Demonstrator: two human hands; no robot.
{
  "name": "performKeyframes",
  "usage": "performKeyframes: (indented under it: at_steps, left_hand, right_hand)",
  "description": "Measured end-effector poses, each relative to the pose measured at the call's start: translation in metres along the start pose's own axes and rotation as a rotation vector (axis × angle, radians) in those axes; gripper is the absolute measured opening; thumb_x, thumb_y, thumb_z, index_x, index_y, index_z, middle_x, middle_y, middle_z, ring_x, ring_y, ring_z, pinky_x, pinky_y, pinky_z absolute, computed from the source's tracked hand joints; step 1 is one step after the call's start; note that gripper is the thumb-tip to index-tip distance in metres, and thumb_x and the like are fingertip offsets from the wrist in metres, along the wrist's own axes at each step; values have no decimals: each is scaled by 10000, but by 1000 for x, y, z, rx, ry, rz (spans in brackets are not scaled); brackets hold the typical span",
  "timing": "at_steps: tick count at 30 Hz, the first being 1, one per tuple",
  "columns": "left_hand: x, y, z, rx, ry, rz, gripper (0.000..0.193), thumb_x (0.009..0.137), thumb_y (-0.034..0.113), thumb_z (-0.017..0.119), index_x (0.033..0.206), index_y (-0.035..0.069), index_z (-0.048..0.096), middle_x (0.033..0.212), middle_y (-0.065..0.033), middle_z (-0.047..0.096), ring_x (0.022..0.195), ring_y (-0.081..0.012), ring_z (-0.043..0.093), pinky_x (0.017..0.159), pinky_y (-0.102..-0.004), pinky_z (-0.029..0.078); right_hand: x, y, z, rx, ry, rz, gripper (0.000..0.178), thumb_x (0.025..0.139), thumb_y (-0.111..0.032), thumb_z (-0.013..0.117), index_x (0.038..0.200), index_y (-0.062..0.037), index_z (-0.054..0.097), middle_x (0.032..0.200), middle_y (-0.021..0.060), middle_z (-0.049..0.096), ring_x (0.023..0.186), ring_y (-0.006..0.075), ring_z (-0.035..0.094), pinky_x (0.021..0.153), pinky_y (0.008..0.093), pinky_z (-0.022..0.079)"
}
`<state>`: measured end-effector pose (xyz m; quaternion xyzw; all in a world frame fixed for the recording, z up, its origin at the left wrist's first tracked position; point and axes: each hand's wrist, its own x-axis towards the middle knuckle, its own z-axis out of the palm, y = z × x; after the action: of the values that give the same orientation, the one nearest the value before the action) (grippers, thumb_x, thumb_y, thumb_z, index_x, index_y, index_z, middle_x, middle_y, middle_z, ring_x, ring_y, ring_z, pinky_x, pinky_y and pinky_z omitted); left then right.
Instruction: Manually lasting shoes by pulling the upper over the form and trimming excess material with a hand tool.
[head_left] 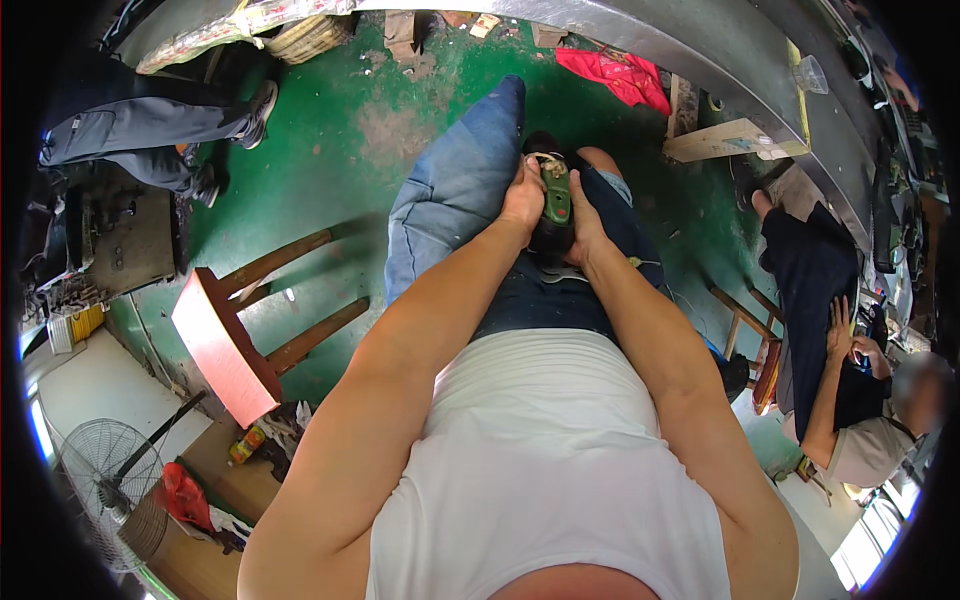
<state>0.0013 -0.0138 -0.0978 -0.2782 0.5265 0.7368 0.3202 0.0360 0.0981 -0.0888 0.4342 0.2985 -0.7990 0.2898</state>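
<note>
1. Green-and-black item, likely a shoe [557, 192], sits above the lap, clasped between left hand [521, 200] and right hand [588, 228]; undersides of fingers hidden.
2. Risk: uneven side pressure could twist it loose, probably dropping it onto the lap or green floor [330, 140].
3. Risk: loose blue cloth [450, 185] beside the left hand could snag.
4. Writing: item's red mark too small to read; no label legible.

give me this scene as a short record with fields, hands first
left hand: holds left side of dark, shoe-shaped object with green top
right hand: holds its right side
person's left: wooden stool with red seat
lower left: round wire-caged fan
far right: seated co-worker
floor: green, worn in patches
</note>
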Motion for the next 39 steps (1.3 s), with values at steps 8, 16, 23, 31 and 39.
performKeyframes:
  at_steps: [8, 16, 23, 31, 39]
  left_hand:
    - [24, -7, 28, -18, -78, 51, 547, 1041, 548, 367, 1427, 176, 473, 1298, -108, 579, 1166, -263, 578, 972, -426, 487]
    - [-40, 33, 48, 780, 118, 1276, 534, 1061, 457, 385, 1274, -3, 553, 1189, -151, 610, 1072, -275, 584, 965, -368, 457]
    - [-18, 15, 43, 286, 23, 760, 404, 1064, 343, 422, 930, 15, 616, 743, -81, 610, 707, -195, 591, 683, -351, 476]
    - [15, 16, 41, 52, -80, 692, 444, 1066, 266, 372, 875, -27, 647, 811, -70, 651, 772, -158, 596, 748, -306, 488]
    - [2, 21, 46, 166, -160, 586, 504, 1057, 370, 409, 880, -21, 674, 808, -75, 652, 756, -170, 582, 737, -327, 476]
  right_hand:
    - [-7, -5, -19, 88, 83, -180, 694, 965, -648, 473, 1371, -91, 547, 1361, 173, 568, 1239, 352, 554, 1051, 527, 441]
    - [-101, -64, -27, -109, -105, 144, 534, 987, -540, 535, 1283, -102, 610, 1235, 88, 667, 1118, 222, 647, 997, 427, 502]
    - [-124, -88, -11, -815, -303, -390, 697, 860, -416, 739, 1400, -56, 484, 1273, 88, 623, 1121, 240, 631, 966, 371, 506]
    - [-122, -49, 22, -1111, 122, -804, 726, 683, -214, 835, 1316, 1, 550, 1131, 152, 662, 1027, 244, 654, 914, 341, 511]
    - [-137, -20, 43, -1113, 513, -1054, 578, 710, -166, 796, 1220, 17, 596, 991, 95, 682, 908, 164, 647, 845, 313, 517]
